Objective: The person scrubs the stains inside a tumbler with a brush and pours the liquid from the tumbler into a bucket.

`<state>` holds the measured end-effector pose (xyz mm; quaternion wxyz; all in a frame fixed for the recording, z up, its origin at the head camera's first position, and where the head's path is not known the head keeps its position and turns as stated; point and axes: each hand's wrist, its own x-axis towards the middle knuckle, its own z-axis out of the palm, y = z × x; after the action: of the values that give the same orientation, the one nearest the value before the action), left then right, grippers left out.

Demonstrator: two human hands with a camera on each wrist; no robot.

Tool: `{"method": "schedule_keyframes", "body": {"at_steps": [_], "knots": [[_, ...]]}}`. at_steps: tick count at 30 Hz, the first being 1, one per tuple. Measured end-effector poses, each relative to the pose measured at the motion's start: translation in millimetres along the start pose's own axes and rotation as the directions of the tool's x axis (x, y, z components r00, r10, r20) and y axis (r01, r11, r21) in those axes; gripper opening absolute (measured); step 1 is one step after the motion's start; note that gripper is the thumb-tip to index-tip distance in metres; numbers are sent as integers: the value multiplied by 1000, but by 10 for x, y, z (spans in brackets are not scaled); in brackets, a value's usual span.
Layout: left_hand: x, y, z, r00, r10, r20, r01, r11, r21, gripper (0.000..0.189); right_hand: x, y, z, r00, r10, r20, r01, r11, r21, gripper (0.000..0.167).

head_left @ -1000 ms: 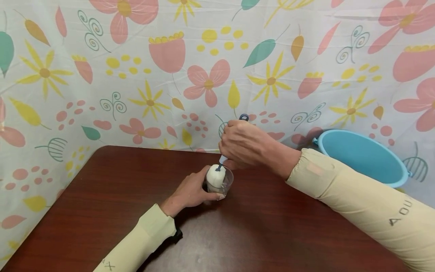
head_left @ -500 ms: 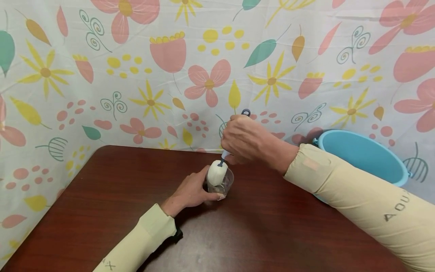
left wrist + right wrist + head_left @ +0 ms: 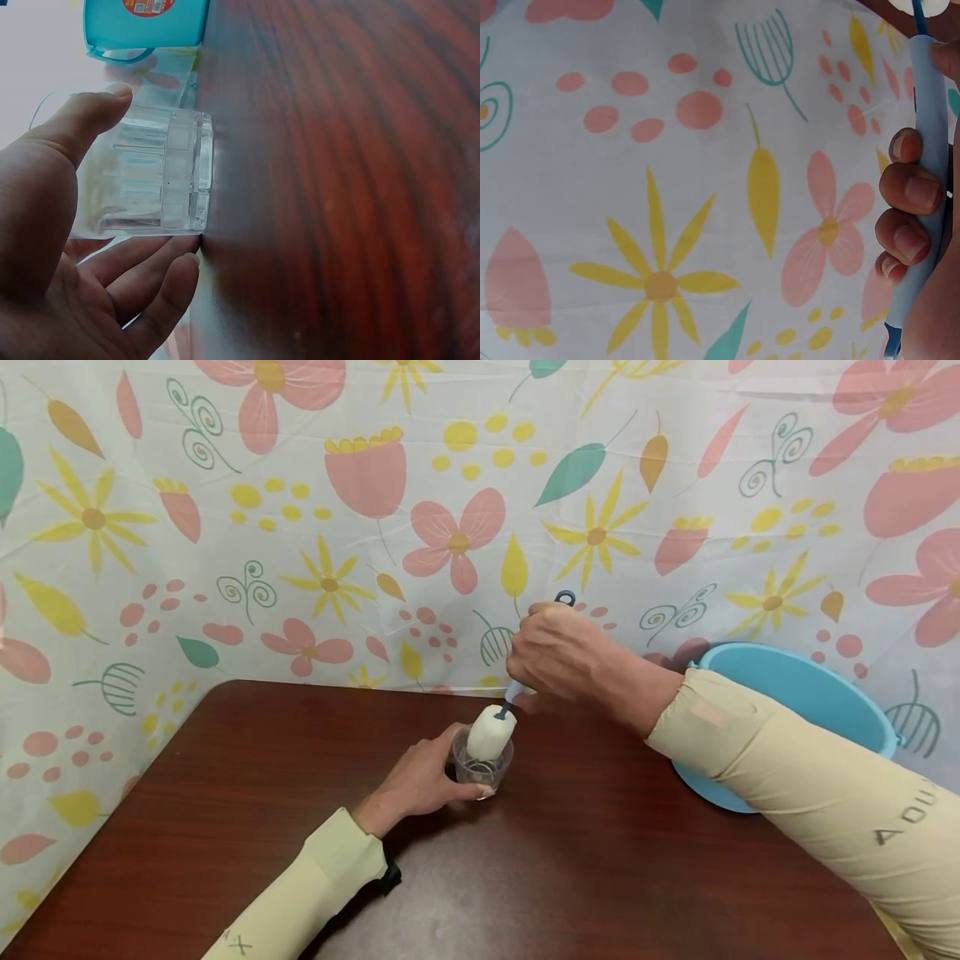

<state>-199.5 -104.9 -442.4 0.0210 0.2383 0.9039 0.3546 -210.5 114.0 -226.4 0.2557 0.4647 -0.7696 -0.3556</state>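
Observation:
My left hand (image 3: 423, 777) holds a clear cup (image 3: 498, 770) upright on the brown table. In the left wrist view the thumb lies over the near side of the cup (image 3: 142, 176), with fingers on its other side. My right hand (image 3: 566, 652) grips the light blue handle (image 3: 930, 105) of a sponge cup brush, its fingers curled round it. The brush's white sponge head (image 3: 491, 733) is tilted, its lower end inside the cup and its top above the rim. A dark ring (image 3: 565, 598) at the handle's end sticks out above the right hand.
A light blue bucket (image 3: 720, 789) stands at the right, partly hidden behind the right sleeve (image 3: 810, 768). Behind the table (image 3: 300, 727) hangs a white curtain (image 3: 360, 543) printed with flowers and leaves.
My right hand has moved up and to the right. The sponge head has risen and shifted right, so more of it shows above the cup. My left hand and the cup have stayed in place.

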Motion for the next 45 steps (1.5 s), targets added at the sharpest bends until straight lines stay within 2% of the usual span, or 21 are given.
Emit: {"method": "schedule_keyframes", "body": {"at_steps": [11,19,29,35,39,45], "knots": [[-9,4,-1,1000,-1,-4,1,1000,-6,84,-131,-6,-29,999,2,54,-4,999,42,63],[-11,-2,-5,1000,-24,10,24,1000,9,84,-192,-6,-14,998,-20,62,15,997,79,60],[-6,4,7,1000,-16,8,16,1000,5,82,-215,-5,-13,997,-71,12,70,995,69,57],[1,6,-1,1000,-19,9,19,1000,10,82,-197,-56,-6,994,-102,-40,102,995,-2,59],[6,0,-1,1000,-18,9,18,1000,7,81,-135,-139,47,988,-129,-82,125,991,-55,53],[15,-8,18,1000,-7,8,7,1000,5,81,-62,-294,149,988,-141,-68,135,986,-97,30]]}}
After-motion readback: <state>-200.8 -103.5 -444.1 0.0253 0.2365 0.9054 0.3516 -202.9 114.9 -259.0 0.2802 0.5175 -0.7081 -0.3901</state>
